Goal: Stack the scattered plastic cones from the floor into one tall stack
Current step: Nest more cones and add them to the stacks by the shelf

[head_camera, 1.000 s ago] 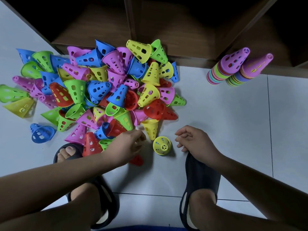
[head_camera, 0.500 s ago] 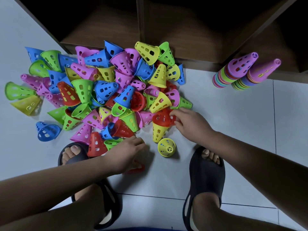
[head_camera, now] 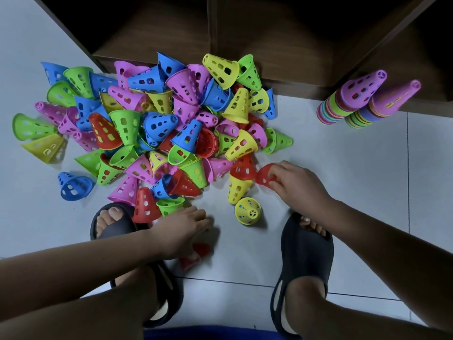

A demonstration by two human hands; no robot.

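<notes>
A heap of perforated plastic cones (head_camera: 157,133) in blue, green, pink, yellow and red lies on the grey tile floor. My right hand (head_camera: 296,185) grips a red cone (head_camera: 264,176) at the heap's near right edge. My left hand (head_camera: 181,231) is closed over a short red cone stack (head_camera: 196,253) that sits low by my left foot, mostly hidden under the palm. A lone yellow cone (head_camera: 248,211) stands between my hands. Two tall stacks topped with pink cones (head_camera: 353,99) (head_camera: 384,106) stand at the right.
A dark wooden cabinet (head_camera: 245,33) with open compartments runs along the back behind the heap and stacks. My feet in black slippers (head_camera: 304,256) (head_camera: 115,224) stand on the floor below the heap. A loose blue cone (head_camera: 73,186) lies at the left.
My right hand reached up from near my right foot to the heap, closed on a red cone and drew it slightly back to the right. My left hand stayed over the red stack.
</notes>
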